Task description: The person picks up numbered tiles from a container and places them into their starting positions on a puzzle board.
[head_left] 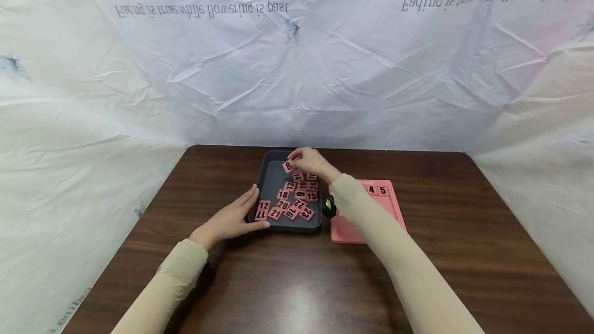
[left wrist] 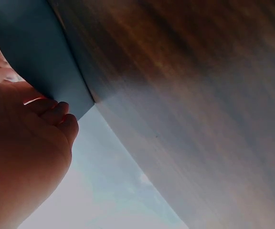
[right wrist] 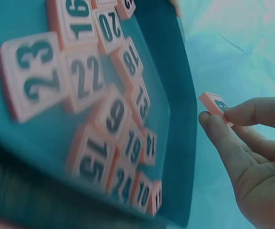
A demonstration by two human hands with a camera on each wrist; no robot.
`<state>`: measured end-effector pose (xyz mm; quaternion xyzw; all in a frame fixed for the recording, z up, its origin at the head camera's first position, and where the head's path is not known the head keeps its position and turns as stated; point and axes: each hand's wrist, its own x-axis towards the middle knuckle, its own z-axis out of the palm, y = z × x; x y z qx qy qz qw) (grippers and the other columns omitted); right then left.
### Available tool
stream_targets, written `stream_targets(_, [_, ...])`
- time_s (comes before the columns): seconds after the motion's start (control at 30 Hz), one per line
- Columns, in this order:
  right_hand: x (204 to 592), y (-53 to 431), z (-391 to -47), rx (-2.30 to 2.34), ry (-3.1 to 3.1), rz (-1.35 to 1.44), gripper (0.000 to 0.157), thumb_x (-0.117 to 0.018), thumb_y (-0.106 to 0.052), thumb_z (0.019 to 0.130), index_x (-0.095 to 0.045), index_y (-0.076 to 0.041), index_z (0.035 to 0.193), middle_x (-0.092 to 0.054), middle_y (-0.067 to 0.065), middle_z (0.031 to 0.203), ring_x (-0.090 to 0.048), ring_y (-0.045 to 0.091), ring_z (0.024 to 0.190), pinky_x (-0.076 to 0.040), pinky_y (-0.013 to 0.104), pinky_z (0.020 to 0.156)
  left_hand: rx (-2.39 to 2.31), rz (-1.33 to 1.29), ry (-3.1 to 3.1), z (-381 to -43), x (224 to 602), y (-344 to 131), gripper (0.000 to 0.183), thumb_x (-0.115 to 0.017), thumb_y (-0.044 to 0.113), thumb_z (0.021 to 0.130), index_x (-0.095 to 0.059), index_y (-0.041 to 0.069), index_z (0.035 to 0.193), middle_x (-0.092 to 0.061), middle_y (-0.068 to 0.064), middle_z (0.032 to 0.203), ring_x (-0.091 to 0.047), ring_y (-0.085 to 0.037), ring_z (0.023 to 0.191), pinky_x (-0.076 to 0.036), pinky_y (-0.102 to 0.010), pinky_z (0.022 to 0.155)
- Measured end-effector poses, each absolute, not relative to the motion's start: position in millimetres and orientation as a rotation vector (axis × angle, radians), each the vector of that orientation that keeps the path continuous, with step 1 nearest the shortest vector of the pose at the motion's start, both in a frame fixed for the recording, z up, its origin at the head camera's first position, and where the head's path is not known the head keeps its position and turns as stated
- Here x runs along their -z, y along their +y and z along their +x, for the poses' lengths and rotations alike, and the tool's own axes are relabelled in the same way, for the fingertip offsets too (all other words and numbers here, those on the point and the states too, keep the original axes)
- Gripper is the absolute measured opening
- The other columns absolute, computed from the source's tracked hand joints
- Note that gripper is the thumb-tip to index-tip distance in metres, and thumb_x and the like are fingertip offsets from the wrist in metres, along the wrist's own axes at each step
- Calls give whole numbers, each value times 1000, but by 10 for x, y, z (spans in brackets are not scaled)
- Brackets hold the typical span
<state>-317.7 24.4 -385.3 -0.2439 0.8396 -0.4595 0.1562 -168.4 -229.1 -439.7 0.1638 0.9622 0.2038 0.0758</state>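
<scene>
A pink tile numbered 8 (head_left: 287, 166) is pinched between the thumb and fingertips of my right hand (head_left: 310, 161), raised over the far part of a dark grey tray (head_left: 271, 169). In the right wrist view the same tile (right wrist: 216, 107) is seen edge-on, beyond the tray wall. Several numbered pink tiles lie loose in the tray, among them 18 (head_left: 282, 195), 20 (head_left: 283, 205), 15 (head_left: 312, 196) and 23 (right wrist: 34, 76). My left hand (head_left: 232, 219) rests against the tray's near left corner, fingers extended along its side and thumb at the front rim.
Right of the tray lies a pink frame (head_left: 345, 231), partly hidden by my right forearm; tiles 4 (head_left: 371, 190) and 5 (head_left: 382, 190) sit in its top row. The brown wooden table (head_left: 297, 282) is bordered by white sheeting (head_left: 297, 92) at the back and sides.
</scene>
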Motion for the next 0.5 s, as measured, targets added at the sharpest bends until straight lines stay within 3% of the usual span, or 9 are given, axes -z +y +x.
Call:
stream_targets(0.17, [3822, 531, -3187, 1348, 2420, -671, 38, -55, -13, 104, -56, 6, 137, -65, 22, 120, -65, 41, 111, -50, 53, 97, -597, 508, 2895, -1692, 4426, -2302, 114, -55, 80, 84, -13, 10, 163, -6, -8, 169, -20, -32, 152, -31, -54, 115])
stream_targets(0.5, [3804, 1221, -3149, 1353, 2482, -513, 41, -58, -15, 103, -54, 3, 140, -61, 23, 129, -65, 34, 112, -51, 49, 98, -603, 511, 2902, -1701, 4425, -2294, 113, -58, 78, 84, -13, 10, 163, -6, -9, 169, -20, -33, 152, -30, -55, 115])
